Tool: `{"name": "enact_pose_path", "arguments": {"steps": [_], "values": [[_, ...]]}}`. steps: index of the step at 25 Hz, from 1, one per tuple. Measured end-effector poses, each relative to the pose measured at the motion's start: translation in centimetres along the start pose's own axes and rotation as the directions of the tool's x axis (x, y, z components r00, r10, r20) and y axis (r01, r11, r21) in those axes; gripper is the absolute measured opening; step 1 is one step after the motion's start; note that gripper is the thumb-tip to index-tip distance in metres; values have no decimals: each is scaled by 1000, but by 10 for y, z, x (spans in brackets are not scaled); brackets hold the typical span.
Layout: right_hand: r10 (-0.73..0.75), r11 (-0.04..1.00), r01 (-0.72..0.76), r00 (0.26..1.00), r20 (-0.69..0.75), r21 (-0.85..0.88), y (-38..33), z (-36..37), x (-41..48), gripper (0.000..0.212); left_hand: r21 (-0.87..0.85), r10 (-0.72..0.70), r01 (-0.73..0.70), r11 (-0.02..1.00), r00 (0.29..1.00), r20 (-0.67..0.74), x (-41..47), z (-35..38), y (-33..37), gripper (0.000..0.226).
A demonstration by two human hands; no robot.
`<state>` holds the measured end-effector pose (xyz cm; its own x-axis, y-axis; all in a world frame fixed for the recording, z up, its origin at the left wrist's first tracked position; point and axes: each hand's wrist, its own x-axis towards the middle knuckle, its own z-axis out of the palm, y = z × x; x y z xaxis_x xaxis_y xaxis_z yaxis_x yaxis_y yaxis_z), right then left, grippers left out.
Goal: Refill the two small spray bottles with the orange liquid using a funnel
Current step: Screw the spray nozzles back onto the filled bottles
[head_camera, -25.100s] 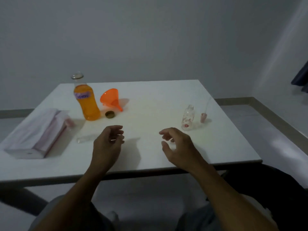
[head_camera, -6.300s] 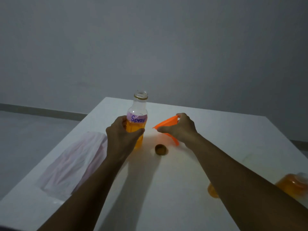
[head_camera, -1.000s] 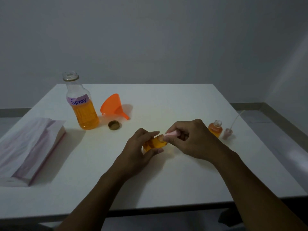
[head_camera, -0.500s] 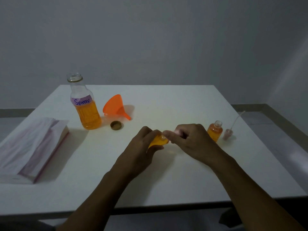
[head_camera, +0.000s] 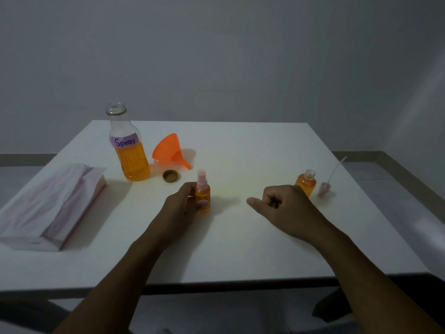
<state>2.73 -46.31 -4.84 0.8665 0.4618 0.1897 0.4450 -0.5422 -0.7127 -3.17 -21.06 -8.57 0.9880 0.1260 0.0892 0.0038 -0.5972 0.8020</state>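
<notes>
1. Small clear spray bottle [head_camera: 203, 198] filled with orange liquid, pink pump top fitted, stands upright mid-desk on the white desk [head_camera: 240, 249], gripped by the left hand [head_camera: 179, 210].
2. Of the two hands, the right hand [head_camera: 286, 208] is curled into a loose fist, thumb out, holding nothing.
3. Just behind it stands a second small orange-filled bottle [head_camera: 305, 183], uncapped, beside a loose pink pump head [head_camera: 323, 189].
4. Far left: a tall glass bottle labelled "Spray" [head_camera: 131, 155], an orange plastic funnel [head_camera: 168, 150] on its side, and a round brown cap [head_camera: 171, 176].

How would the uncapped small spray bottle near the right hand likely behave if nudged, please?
The uncapped small spray bottle stands upright and narrow, so it may tip easily. Its neck is open and it looks nearly full, so tipping would probably spill its contents.
</notes>
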Motion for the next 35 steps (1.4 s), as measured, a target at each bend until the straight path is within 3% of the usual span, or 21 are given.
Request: {"name": "enact_pose_path", "arguments": {"steps": [4, 6, 9, 12, 15, 18, 21, 23, 25, 28, 31, 35], "values": [[63, 996, -58, 996, 63, -74, 11, 1, -5, 45, -102, -61, 62, 993, 998, 8, -5, 1, 1, 49], [83, 995, -79, 994, 72, -53, 16, 0, -7, 45, -105, -73, 70, 992, 997, -24, -8, 7, 3, 70], [109, 993, -105, 991, 71, -52, 20, -5, -12, 45, 27, 45, -39, 999, 965, -258, -19, 16, 17, 102], [156, 985, -149, 984, 82, -91, 23, -16, -19, 43, 199, 370, -315, 928, 843, -391, -25, 22, 30, 86], [226, 973, -219, 969, 103, -75, 30, -34, -28, 40, 381, 528, -416, 825, 809, -260, -22, 44, 43, 56], [357, 934, -351, 923, 141, -68, 43, -54, -42, 37, 376, 527, -453, 809, 841, -122, -12, 77, 53, 46], [435, 899, -437, 885, 163, -28, 61, -73, -55, 27, 180, 391, -379, 908, 919, -40, 4, 105, 71, 49], [463, 886, -463, 884, 59, -21, 72, -81, -56, 23, 57, 289, -291, 955, 956, 46, 18, 119, 80, 55], [486, 867, -497, 860, -157, -36, 86, -84, -49, 24, -21, 272, -272, 962, 955, 114, 33, 135, 89, 61], [462, 860, -510, 798, -386, -25, 99, -77, -29, 39, -183, 270, -243, 952, 953, 140, 48, 156, 100, 58], [433, 880, -475, 789, -435, 14, 113, -63, -8, 46, -224, 247, -228, 948, 967, 60, 58, 166, 102, 46], [382, 907, -421, 784, -489, 35, 117, -57, 5, 21, -184, 288, -284, 941, 958, -7, 57, 153, 93, 38]]}}
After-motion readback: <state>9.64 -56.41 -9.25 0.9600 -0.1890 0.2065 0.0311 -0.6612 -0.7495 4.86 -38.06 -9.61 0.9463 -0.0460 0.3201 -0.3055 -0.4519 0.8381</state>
